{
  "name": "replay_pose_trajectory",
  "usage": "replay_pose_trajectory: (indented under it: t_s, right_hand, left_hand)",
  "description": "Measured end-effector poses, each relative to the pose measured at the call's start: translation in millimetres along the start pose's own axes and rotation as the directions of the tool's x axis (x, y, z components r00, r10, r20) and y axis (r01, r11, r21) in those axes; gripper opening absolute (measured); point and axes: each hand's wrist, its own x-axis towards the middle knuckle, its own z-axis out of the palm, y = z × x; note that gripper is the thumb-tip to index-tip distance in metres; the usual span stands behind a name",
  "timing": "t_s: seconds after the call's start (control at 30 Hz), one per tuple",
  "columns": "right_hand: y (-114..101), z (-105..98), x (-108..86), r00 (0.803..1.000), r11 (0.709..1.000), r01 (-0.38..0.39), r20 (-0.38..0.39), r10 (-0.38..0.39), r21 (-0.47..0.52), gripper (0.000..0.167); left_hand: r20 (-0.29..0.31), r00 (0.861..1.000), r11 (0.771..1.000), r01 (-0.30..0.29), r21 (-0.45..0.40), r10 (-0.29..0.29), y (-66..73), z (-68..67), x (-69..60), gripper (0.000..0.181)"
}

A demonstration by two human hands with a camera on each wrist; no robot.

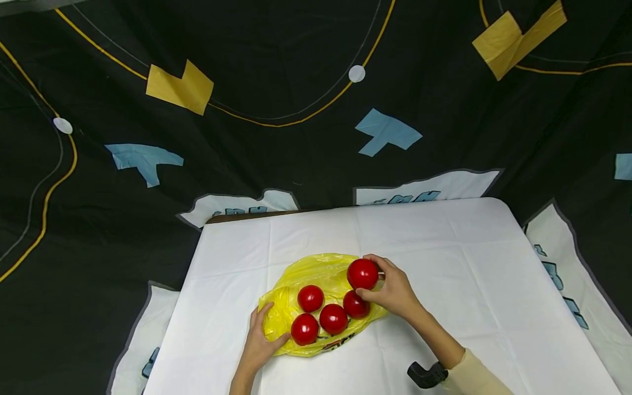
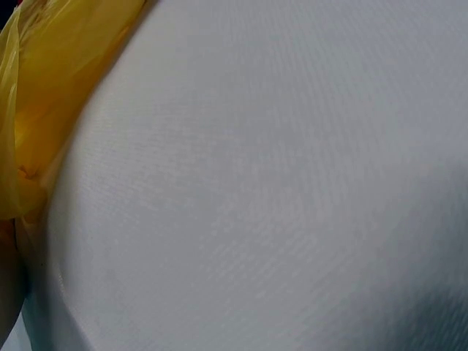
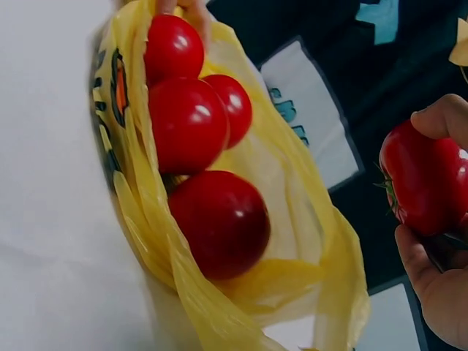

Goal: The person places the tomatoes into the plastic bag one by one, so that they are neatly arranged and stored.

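Observation:
A yellow plastic bag [image 1: 326, 266] lies spread on the white-covered table, its printed side toward the front. Several red tomatoes [image 1: 333, 319] sit in the bag, close together. My right hand [image 1: 395, 291] holds another tomato [image 1: 362, 274] between thumb and fingers, over the bag's right part. In the right wrist view this held tomato [image 3: 424, 179] shows a green stem end. At the bag's left edge, my left hand [image 1: 261, 340] holds the plastic with thumb and fingers spread apart. The left wrist view shows mostly cloth and a strip of the bag [image 2: 66, 80].
White cloth [image 1: 444, 247] covers the table, which has rounded far corners. Behind it hangs a dark curtain [image 1: 276, 159] with yellow and blue shapes. A black band [image 1: 427, 375] sits on my right wrist, by a beige sleeve [image 1: 476, 376].

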Motion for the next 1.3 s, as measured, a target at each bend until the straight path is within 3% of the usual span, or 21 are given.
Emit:
replay_pose_trajectory:
  t_s: [0.4, 0.93, 1.3]
  right_hand:
    - [2.6, 21.8, 2.0, 0.998, 0.999, -0.036, 0.055, 0.037, -0.02, 0.068]
    - [11.4, 48.0, 5.8, 0.992, 0.997, -0.022, 0.124, 0.032, -0.08, 0.066]
    - [17.3, 55.6, 7.0, 0.987, 0.997, 0.018, 0.158, -0.005, -0.078, 0.068]
  left_hand:
    - [0.004, 1.0, 1.0, 0.002, 0.026, -0.002, 1.1, -2.3, 1.8, 0.09]
    - [0.003, 1.0, 1.0, 0.002, 0.013, -0.002, 1.7, -0.9, 0.6, 0.09]
    - [0.005, 1.0, 1.0, 0.008, 0.012, -0.008, 1.2, -0.1, 0.4, 0.09]
